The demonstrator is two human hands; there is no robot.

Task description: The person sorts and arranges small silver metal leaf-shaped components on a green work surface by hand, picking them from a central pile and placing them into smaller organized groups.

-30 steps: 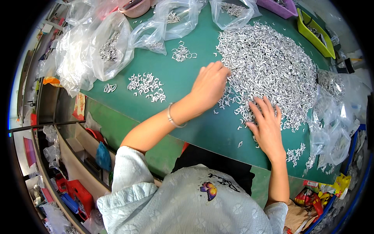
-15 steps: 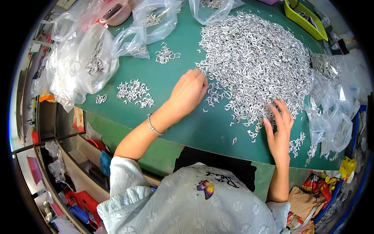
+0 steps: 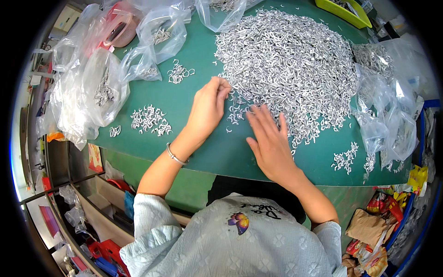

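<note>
A large heap of small silvery curved metal pieces (image 3: 286,64) covers the far right of the green table. At its left edge, my left hand (image 3: 207,106) is closed, thumb and fingertips pressed together; what they hold, if anything, is too small to make out. My right hand (image 3: 270,143) lies palm down at the heap's near edge, fingers spread, with fingertips against the loose pieces. Between both hands lies a thin scatter of pieces (image 3: 236,111). Farther left are a small pile of pieces (image 3: 150,120) and a group of larger open rings (image 3: 179,73).
Clear plastic bags (image 3: 110,87) with metal parts crowd the left side, beside a pink basket (image 3: 123,32). More bags (image 3: 385,111) lie at the right edge. A yellow-green tray (image 3: 346,11) stands at the far right. A small cluster of pieces (image 3: 345,158) lies near the front edge.
My right hand has moved left along the heap's near edge, closer to my left hand. The whole view has shifted slightly; my left hand stays at the heap's left edge.
</note>
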